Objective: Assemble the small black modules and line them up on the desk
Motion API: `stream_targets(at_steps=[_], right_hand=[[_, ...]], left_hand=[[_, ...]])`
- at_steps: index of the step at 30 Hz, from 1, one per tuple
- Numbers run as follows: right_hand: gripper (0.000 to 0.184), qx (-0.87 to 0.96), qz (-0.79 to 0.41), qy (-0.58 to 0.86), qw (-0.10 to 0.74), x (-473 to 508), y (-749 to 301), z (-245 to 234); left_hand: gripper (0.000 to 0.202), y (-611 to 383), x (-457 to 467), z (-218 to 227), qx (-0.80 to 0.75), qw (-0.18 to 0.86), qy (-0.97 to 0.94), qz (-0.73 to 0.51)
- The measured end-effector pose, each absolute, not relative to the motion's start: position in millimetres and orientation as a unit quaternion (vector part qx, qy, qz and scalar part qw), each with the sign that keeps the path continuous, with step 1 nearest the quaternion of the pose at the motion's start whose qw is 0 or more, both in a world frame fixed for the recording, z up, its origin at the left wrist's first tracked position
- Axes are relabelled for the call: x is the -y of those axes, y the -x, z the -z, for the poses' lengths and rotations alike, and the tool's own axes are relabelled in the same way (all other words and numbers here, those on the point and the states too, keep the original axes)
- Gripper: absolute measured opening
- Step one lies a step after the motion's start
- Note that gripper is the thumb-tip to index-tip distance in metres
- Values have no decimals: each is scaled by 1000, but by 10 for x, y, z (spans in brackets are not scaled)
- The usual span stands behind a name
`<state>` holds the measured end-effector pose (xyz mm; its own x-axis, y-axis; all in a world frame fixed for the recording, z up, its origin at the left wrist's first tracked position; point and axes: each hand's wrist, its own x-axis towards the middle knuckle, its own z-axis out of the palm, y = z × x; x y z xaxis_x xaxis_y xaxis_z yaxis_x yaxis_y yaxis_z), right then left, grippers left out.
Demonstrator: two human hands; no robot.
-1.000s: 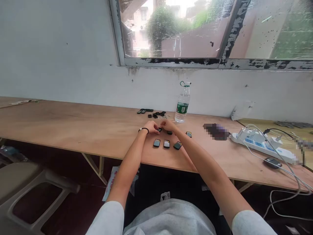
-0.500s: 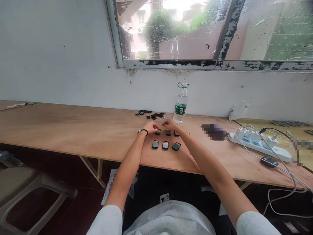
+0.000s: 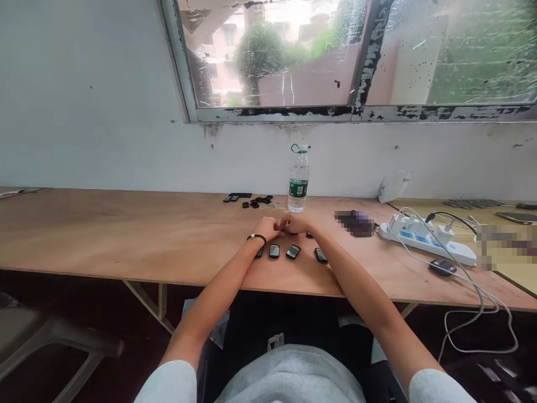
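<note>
My left hand (image 3: 268, 228), with a dark band at its wrist, is closed in a pinch above the wooden table. My right hand (image 3: 295, 223) is closed too, its fingertips meeting those of the left. Whatever lies between the fingers is too small to make out. Just nearer to me lie small black-edged devices with greyish faces: an upright one (image 3: 274, 251), a tilted one (image 3: 293, 252) and another (image 3: 321, 255) beside my right forearm. My left wrist partly covers one more device (image 3: 259, 253), and others behind my right hand are mostly hidden.
Beyond my hands are black parts (image 3: 263, 200), small shiny pieces (image 3: 271, 206) and dark devices (image 3: 235, 197). A water bottle (image 3: 298, 187) stands by the wall. To the right are a power strip (image 3: 457, 252) with plugs and cables, and a black mouse-like object (image 3: 442, 267).
My left hand has moved right and my right hand slightly nearer to me, so their fingertips now meet. The view has swung a little to the right.
</note>
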<state>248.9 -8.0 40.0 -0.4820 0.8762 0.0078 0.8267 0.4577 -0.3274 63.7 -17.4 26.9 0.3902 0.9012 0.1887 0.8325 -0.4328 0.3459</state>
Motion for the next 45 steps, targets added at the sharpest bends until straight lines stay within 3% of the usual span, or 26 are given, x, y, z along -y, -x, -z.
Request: stream_targets(at_steps=[3,10,18,23,29,34,40,45], right_hand=[[36,837,-147,516,103,99,-2461,-388],[17,855,-122,486,132,62,-2388,-302],[23,864,-65,478,144,-59,-2381,-223],[25,870,-116,448,172,-123,-2404,-171],[20,856,-111,441,246,-137,-2406,-155],[20,837,-26,518,173,-154,-2377,-159],[16,852,-43,501,146,-174,-2329,-153],[37,842,-85,501,181,-140,-2466,-277]], left_hand=[[17,-569,160,-282,-519,97,-833,-167],[17,-475,101,-288,-527,83,-829,-165],[15,-472,74,-283,-517,94,-836,-159],[17,-469,81,-289,-520,98,-834,-155],[20,-469,142,-322,-516,102,-834,-166],[23,-497,176,-331,-512,82,-840,-158],[24,-536,182,-319,-515,70,-840,-155],[24,-557,200,-324,-524,60,-836,-152]])
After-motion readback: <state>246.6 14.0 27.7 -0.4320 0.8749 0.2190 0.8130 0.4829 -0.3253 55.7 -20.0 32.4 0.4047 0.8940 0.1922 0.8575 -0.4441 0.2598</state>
